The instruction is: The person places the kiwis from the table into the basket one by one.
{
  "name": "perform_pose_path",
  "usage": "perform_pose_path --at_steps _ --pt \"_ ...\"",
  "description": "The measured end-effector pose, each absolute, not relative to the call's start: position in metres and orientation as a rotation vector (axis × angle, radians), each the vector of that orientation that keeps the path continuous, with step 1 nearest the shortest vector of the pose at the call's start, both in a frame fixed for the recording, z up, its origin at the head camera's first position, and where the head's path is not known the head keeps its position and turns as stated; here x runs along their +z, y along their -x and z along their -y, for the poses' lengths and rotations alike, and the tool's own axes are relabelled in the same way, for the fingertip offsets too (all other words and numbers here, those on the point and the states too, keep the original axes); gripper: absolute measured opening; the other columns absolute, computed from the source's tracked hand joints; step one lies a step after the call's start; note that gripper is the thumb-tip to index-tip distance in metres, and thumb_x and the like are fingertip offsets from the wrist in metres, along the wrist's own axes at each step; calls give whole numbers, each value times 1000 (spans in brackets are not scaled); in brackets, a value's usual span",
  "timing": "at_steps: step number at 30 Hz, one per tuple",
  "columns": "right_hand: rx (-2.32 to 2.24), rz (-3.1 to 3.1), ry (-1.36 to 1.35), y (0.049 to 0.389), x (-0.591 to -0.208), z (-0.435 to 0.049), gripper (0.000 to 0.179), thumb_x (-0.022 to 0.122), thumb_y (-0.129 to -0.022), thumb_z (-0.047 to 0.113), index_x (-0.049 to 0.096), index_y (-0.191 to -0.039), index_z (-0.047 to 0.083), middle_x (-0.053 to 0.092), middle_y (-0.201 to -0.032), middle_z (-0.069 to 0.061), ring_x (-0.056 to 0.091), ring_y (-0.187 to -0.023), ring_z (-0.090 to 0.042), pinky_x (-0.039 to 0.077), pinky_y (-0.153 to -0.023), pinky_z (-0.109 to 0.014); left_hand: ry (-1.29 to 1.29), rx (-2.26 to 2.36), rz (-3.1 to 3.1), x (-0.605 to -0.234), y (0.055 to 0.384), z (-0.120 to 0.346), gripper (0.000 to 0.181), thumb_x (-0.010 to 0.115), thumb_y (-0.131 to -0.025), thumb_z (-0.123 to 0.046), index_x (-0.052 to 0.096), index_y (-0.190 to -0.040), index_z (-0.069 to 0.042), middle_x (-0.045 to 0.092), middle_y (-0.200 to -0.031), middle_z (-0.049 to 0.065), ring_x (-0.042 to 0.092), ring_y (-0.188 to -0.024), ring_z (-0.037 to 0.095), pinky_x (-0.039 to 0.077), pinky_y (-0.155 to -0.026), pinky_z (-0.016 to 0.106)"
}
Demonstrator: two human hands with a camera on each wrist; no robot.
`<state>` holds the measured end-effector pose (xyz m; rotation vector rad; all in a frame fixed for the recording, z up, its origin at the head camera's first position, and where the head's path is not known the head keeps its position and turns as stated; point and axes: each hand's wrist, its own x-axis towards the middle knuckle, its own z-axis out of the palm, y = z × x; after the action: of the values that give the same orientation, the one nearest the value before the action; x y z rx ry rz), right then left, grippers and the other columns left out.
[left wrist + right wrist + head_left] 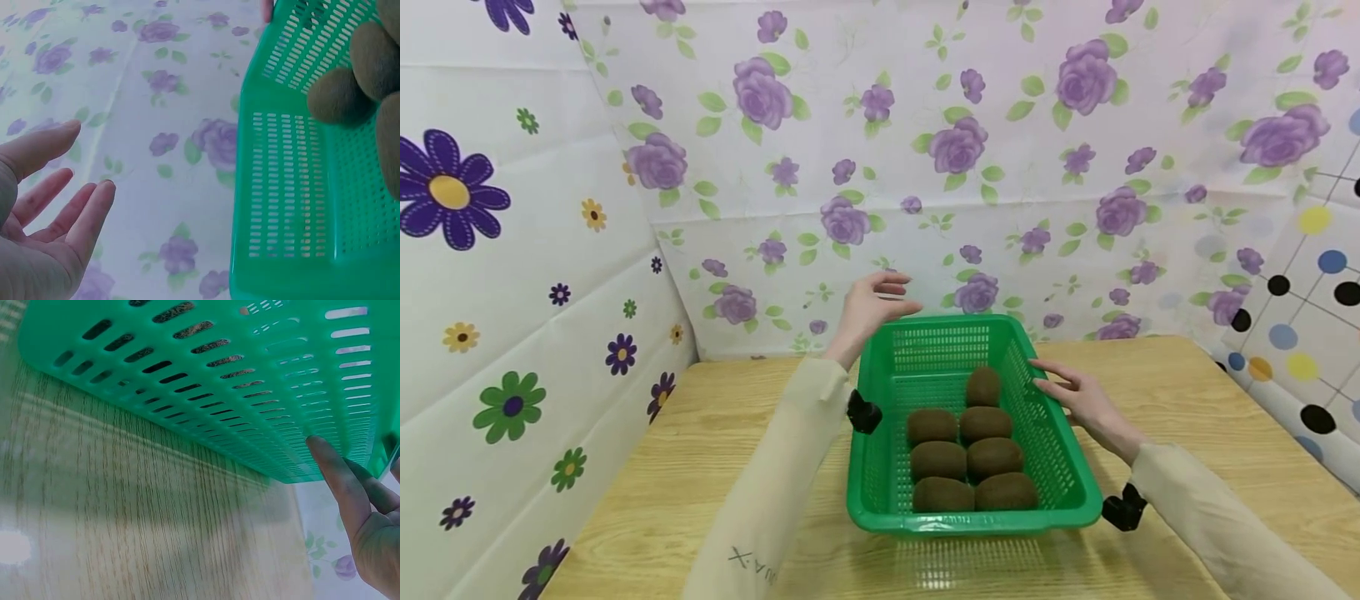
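Observation:
A green plastic basket (977, 522) with slotted walls sits on the wooden table. Inside it, several brown fuzzy kiwis (938, 460) lie in two columns, with one kiwi (982, 387) standing more upright at the far end. My left hand (874, 307) hovers by the basket's far left corner. Its fingers and thumb are spread apart and hold nothing, as the left wrist view also shows. My right hand (1086, 404) grips the right rim, fingers over the edge. In the right wrist view, one of its digits lies against the slotted outer wall.
The wooden table (700, 483) extends on both sides of the basket. A purple-rose patterned sheet (880, 167) hangs behind it. A flowered sheet (535, 333) stands along the left and a dotted one (1315, 333) on the right.

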<state>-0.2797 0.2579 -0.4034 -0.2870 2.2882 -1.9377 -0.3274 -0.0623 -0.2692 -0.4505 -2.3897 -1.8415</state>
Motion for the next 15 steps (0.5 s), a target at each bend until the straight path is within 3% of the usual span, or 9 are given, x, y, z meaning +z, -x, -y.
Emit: perform_pose_path --at_steps 6,15 --pt "-1920 -2296 303 279 -403 -258 58 53 -92 28 30 -142 11 29 -137 -27 51 -105 -35 49 -71 -45 424 -1823 2333 -272 319 91 42 76 -73 -13 61 -113 -9 59 -106 9 56 -94 20 47 -76 33" --pt "-1926 -2302 308 277 -401 -258 58 53 -92 29 30 -142 10 32 -134 -29 55 -99 -33 50 -68 -45 272 -1976 2182 -288 313 129 42 73 -76 -6 58 -114 -1 52 -110 17 53 -95 27 48 -76 30"
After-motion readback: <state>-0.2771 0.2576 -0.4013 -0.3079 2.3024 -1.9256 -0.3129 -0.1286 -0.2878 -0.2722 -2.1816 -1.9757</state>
